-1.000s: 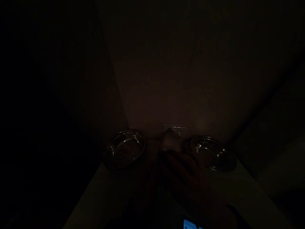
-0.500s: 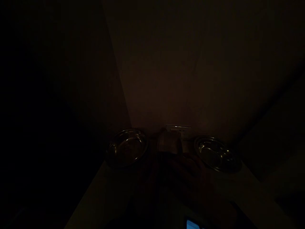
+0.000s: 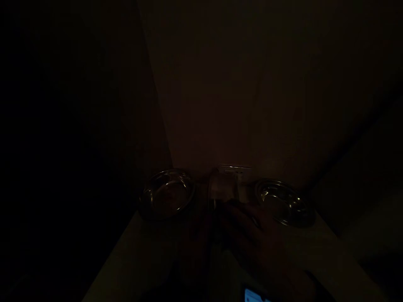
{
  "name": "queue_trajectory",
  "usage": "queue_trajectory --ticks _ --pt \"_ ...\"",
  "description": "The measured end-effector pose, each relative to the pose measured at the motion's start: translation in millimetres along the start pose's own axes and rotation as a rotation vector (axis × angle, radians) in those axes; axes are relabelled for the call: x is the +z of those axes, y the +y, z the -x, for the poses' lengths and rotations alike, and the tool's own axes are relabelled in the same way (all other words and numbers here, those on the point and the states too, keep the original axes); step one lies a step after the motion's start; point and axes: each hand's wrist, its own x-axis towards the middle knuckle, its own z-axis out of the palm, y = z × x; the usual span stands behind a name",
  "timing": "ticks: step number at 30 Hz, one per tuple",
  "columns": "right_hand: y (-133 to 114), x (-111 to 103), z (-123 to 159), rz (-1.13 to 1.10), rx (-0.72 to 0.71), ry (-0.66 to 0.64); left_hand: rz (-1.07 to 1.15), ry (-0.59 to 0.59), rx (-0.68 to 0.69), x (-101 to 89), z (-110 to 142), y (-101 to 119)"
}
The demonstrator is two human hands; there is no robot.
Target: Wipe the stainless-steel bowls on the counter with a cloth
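Note:
The scene is very dark. My right hand (image 3: 255,235) reaches in from the lower right, its fingers pointing left and partly visible. To its left, my left hand (image 3: 193,239) is only a faint reddish shape, its fingers lost in shadow. Just beyond both hands stands a pale, boxy or rounded object (image 3: 223,186) whose kind I cannot make out. The right fingertips are near its dark lower edge; whether they touch or grip anything is hidden.
A shiny metal dish (image 3: 168,195) sits on the left of the light tabletop (image 3: 122,256), another metal dish (image 3: 285,203) on the right. A lit phone screen (image 3: 253,295) shows at the bottom edge. Behind, a wall (image 3: 214,105) rises, with a pale plate-like fitting (image 3: 234,169) low on it.
My right hand has shifted slightly, and its fingers show a little more clearly near the pale object. The dishes stay in place.

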Motion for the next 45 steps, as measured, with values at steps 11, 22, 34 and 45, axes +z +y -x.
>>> queue_trajectory --ticks 11,22,34,45 --pt "11 -5 -3 0.046 0.105 -0.006 -0.005 -0.025 -0.018 4.4 5 -4" --pt "0 -8 8 0.062 0.04 -0.013 -0.007 -0.022 -0.034 3.7 4 -2" --pt "4 -14 4 0.092 0.074 -0.036 -0.003 -0.017 -0.034 3.3 7 -6" --pt "4 -12 14 0.057 0.057 -0.001 0.009 -0.029 -0.048 5.9 8 0"
